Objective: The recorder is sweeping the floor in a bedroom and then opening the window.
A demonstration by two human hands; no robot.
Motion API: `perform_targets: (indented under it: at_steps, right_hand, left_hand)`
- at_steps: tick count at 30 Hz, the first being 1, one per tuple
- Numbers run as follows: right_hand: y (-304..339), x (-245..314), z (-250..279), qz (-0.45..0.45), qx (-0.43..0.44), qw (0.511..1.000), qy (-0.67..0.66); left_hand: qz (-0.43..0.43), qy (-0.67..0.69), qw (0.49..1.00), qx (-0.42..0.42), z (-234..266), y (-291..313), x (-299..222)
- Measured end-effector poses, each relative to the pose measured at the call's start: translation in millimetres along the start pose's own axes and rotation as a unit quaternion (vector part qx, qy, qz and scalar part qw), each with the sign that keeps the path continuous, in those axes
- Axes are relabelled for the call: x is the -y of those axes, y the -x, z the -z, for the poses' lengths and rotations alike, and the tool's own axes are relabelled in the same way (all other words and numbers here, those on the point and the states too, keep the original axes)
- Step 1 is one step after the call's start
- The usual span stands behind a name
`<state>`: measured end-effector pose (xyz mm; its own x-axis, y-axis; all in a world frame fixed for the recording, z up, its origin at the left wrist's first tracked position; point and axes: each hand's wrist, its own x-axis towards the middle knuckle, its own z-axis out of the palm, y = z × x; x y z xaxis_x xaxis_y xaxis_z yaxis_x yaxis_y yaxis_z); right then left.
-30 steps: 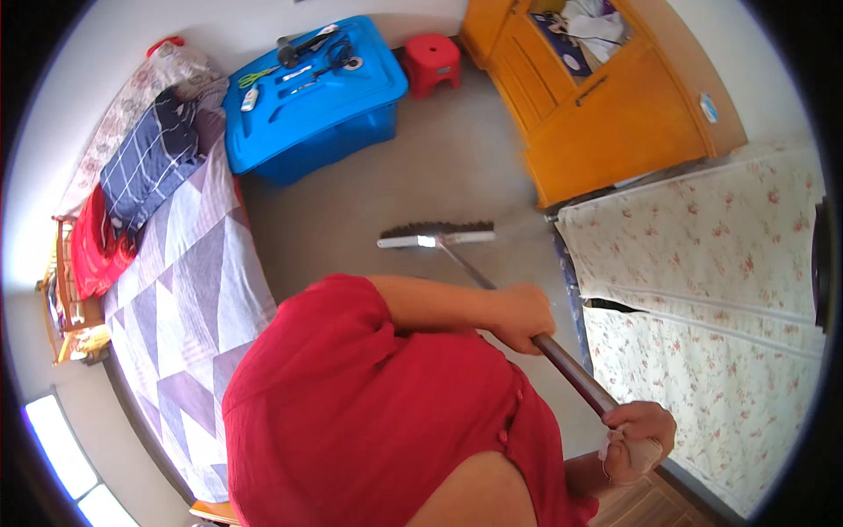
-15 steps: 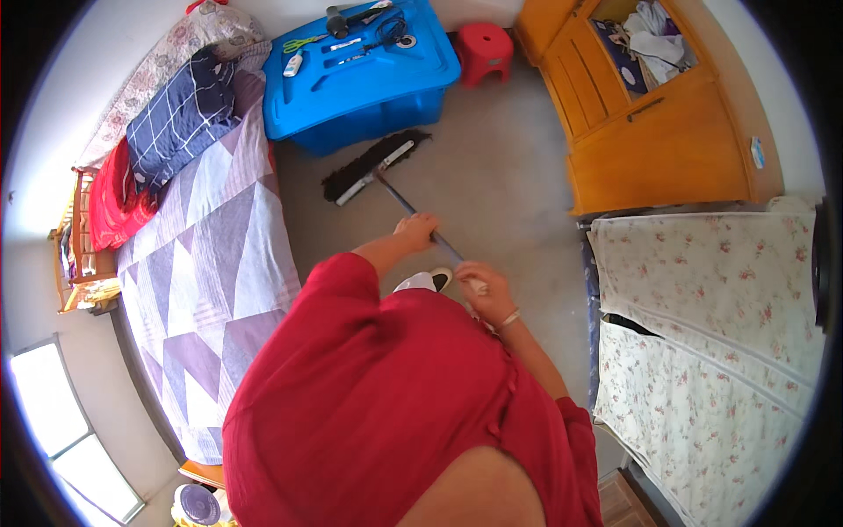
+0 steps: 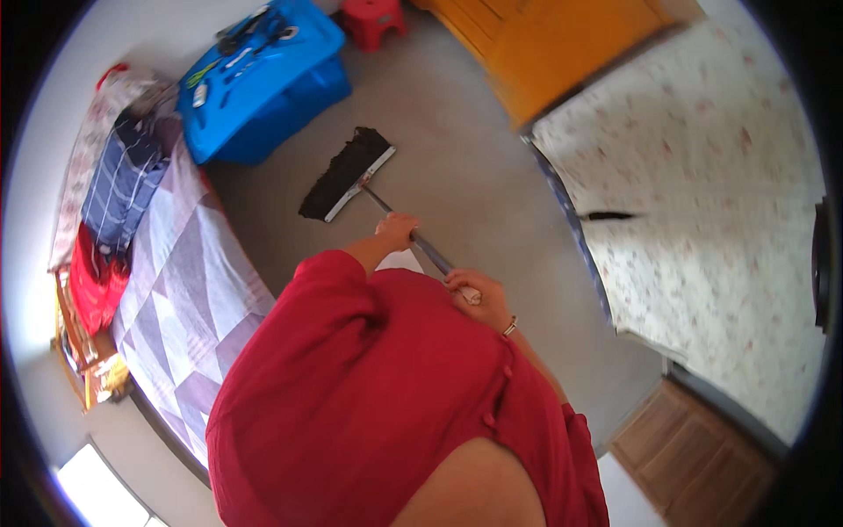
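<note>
A long-handled broom [image 3: 351, 172] with a wide dark bristle head and a pale bar along it rests on the grey floor ahead of me. Its grey handle [image 3: 432, 253] slants back toward my body. My left hand [image 3: 397, 230] is wrapped round the handle's middle part. Nearer to me, my right hand [image 3: 481, 297], with a band at the wrist, is closed on the upper end. Something whitish shows between the right fingers; I cannot make out what it is.
A bed [image 3: 189, 290] with patterned bedding runs along the left. A blue lidded box [image 3: 272, 110] stands far left, beside a red stool [image 3: 373, 22]. On the right are an orange wooden cabinet [image 3: 562, 53], a flower-patterned cover [image 3: 694, 211] and a brown wooden door [image 3: 694, 448].
The view has turned to the right, so the box, stool and cabinet sit further left. The broom head now lies apart from the blue box. Both hands keep their hold on the handle.
</note>
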<state>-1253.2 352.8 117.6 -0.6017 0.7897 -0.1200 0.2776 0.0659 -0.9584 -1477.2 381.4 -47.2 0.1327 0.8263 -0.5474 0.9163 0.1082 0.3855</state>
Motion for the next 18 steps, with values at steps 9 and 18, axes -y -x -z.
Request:
perform_targets:
  at_steps: [9, 18]
  right_hand:
    - [198, 16, 69, -0.119, -0.180, 0.976, -0.034]
    - [278, 66, 90, -0.206, -0.324, 0.922, 0.054]
  left_hand:
    - [-0.235, -0.029, 0.971, 0.044, -133, 3, -182]
    - [-0.461, 0.003, 0.882, 0.098, -181, 24, -320]
